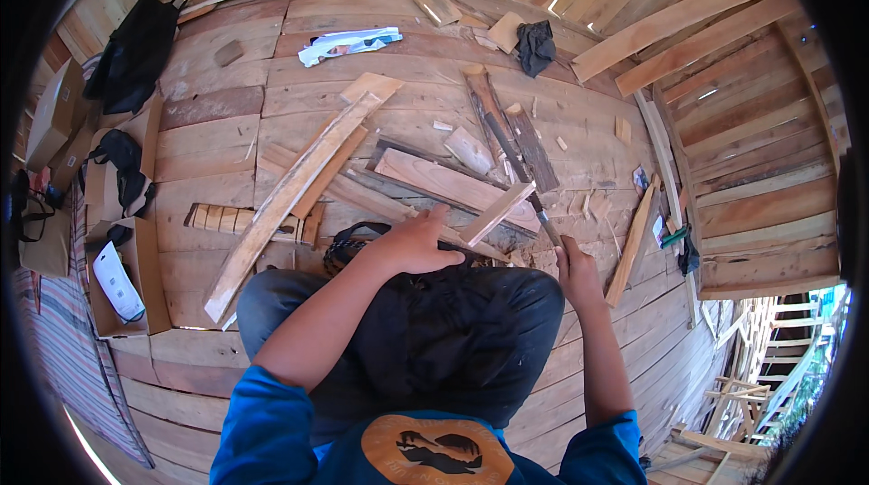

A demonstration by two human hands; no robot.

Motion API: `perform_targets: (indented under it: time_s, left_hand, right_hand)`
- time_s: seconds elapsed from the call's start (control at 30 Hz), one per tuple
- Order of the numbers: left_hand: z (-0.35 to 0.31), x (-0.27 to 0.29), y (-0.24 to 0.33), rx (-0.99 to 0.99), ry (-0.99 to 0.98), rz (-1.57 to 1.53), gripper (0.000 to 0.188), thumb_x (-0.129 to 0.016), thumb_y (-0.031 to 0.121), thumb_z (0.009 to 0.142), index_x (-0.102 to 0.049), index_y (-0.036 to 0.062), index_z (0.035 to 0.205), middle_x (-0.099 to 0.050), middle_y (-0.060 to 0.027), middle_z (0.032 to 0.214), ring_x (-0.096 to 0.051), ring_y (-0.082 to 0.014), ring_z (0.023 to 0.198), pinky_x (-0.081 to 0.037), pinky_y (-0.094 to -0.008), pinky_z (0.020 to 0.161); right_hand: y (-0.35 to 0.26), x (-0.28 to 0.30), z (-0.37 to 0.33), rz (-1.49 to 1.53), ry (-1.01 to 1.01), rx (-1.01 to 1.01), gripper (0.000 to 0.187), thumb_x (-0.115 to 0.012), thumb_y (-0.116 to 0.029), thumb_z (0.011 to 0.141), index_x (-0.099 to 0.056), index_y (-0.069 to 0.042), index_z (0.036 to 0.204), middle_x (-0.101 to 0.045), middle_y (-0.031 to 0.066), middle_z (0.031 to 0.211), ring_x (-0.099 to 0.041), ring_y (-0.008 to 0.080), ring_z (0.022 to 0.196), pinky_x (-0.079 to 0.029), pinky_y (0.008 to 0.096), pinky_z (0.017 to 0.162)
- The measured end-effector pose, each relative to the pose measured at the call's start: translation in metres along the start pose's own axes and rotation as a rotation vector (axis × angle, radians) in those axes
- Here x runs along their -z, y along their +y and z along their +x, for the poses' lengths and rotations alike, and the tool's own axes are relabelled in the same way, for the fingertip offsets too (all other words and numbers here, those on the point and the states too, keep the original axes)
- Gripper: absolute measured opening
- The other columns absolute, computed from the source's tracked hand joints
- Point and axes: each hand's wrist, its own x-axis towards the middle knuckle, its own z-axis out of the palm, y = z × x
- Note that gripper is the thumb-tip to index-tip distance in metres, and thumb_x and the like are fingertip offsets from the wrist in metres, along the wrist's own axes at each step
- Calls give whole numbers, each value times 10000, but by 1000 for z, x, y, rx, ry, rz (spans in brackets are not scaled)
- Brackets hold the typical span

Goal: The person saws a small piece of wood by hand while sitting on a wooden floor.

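My right hand (577, 275) is closed around the handle of a machete (514, 156). Its long dark blade points away from me and slightly left. A short pale wood strip (498, 213) stands tilted beside the blade, its upper end close to the metal. My left hand (418, 243) hovers over my lap with thumb and fingers apart, near the strip's lower end; I see nothing held in it. Beyond the strip lies a wider plank (453, 184) with dark edges. Whether the strip rests on that plank, I cannot tell.
A long board (294, 204) slants across the floor at left. Bark-edged pieces (532, 145) and chips lie ahead. Open cardboard boxes (149, 277) and a black bag (136, 50) stand far left. A white plastic packet (351, 44) lies at the back; boards (679, 23) lean at right.
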Motion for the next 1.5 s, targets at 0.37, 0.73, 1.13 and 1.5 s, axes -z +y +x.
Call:
perform_targets:
  time_s: [0.37,0.73,1.13,1.5]
  left_hand:
    - [8,5,-9,324,-544,481,615,-569,284,812,-476,-14,1341,-618,-215,1227,-616,-332,1115,-458,-491,954]
    - [-11,-12,9,252,-471,549,506,-588,356,854,-530,6,1214,-648,-190,1135,-630,-360,1064,-478,-475,899]
    - [-13,-15,12,246,-452,616,502,-569,365,866,-540,19,1230,-649,-148,1156,-627,-322,1086,-446,-510,901]
    - [10,16,-9,229,88,429,593,-635,467,823,-549,-27,1140,-680,-184,987,-660,-350,967,-504,-465,846]
  right_hand:
    - [-6,-64,64,-205,-160,174,216,-495,-262,971,-511,-79,1084,-652,214,762,-652,418,718,-525,521,644]
    - [-7,-84,74,-274,-65,251,242,-493,-303,973,-530,-123,1130,-660,181,767,-661,385,648,-543,490,576]
    - [-22,-86,75,-293,10,274,281,-491,-309,977,-537,-116,1175,-660,164,735,-667,363,626,-545,470,547]
    - [-31,-97,80,-355,-179,190,208,-461,-276,986,-497,-72,996,-653,170,698,-669,378,648,-543,497,567]
